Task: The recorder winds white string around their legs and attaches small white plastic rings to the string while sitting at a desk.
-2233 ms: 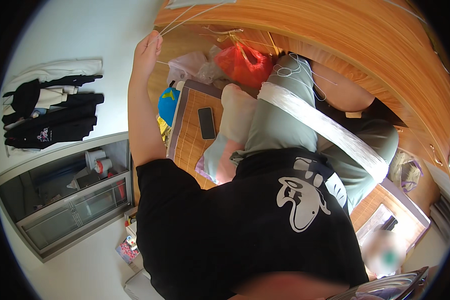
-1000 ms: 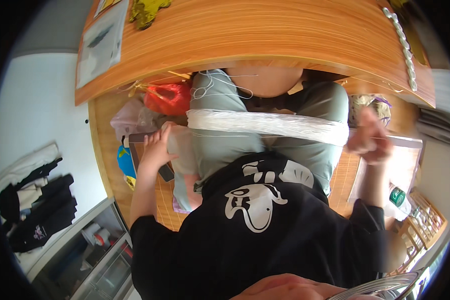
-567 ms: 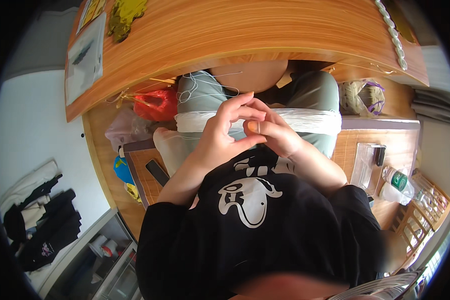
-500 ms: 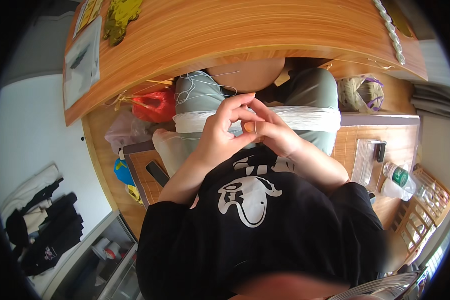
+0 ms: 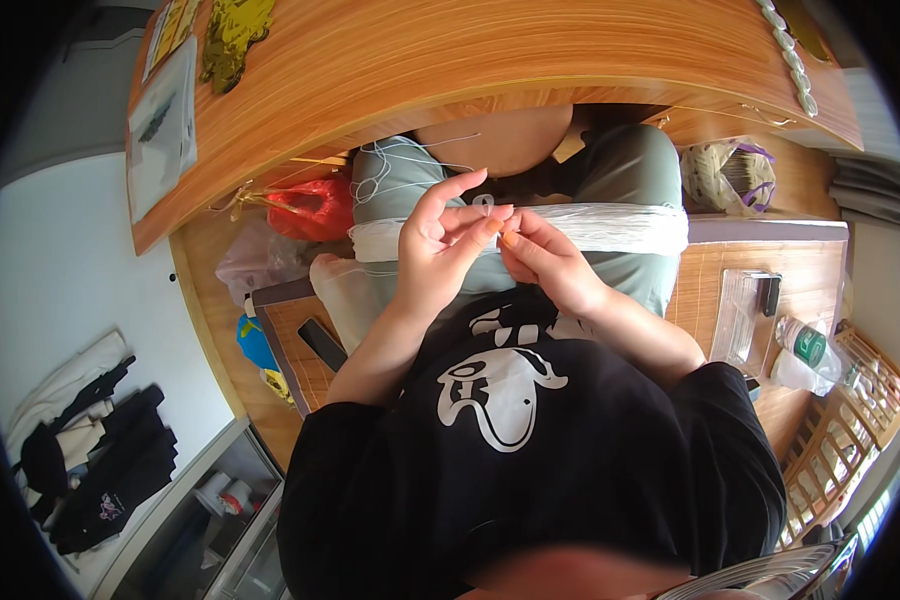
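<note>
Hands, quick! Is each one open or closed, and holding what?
Left hand: closed, pinching a small whitish thing.
Right hand: closed, pinched beside it; can't tell if it holds anything.

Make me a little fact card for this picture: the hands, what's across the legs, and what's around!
Left hand: raised, fingertips close to the right hand's
Right hand: raised, fingertips close to the left hand's
At the fingertips: small pale thing, too small to identify
Across both trouser legs: white bundle of strands
To the left: dark phone, red bag
In front: wooden desk
</note>
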`<state>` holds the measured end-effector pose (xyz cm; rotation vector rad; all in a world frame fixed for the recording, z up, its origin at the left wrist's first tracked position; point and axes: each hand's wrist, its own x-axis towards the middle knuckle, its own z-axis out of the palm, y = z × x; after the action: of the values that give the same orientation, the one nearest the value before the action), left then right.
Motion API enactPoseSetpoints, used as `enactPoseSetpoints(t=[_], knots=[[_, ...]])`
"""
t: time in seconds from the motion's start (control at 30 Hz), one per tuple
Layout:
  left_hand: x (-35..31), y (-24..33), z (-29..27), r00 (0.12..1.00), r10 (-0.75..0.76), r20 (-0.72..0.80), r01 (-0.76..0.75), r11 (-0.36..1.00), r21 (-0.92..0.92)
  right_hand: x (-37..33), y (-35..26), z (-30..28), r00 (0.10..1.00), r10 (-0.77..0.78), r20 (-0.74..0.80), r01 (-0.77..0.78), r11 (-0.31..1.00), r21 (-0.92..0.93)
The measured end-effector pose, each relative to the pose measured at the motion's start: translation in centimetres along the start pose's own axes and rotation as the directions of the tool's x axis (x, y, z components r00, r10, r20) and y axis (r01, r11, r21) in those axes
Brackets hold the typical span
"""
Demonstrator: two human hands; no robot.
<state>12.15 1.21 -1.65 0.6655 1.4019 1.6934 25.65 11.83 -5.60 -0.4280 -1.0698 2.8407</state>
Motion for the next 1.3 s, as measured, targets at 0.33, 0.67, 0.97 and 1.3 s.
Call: enactPoseSetpoints(t=[0.33, 0.67, 0.97, 1.3], knots=[[0.7, -0.1, 0.4, 0.991, -0.112, 0.076, 0.128, 0.96, -0.251, 0.3, -0.8, -0.9, 0.951, 0.294, 0.098, -0.308, 0.858, 0.411], [0.7, -2.9, 0.8, 0.986, -0.16, -0.057, 0.166, 0.977, 0.136, 1.0, -2.4, -0.3, 0.988, 0.021, -0.153, -0.02, 1.0, 0.003], [0.7, -2.3, 0.2, 0.991, -0.082, -0.105, 0.086, 0.996, 0.028, -0.4, -2.1, 0.0, 0.994, -0.095, -0.048, 0.012, 0.545, -0.839], [0.6, -3.1, -0.7, 0.923, 0.281, 0.264, -0.357, 0.365, 0.86, 0.1, -0.4, -2.1, 0.952, 0.305, 0.041, -0.307, 0.948, 0.087]])
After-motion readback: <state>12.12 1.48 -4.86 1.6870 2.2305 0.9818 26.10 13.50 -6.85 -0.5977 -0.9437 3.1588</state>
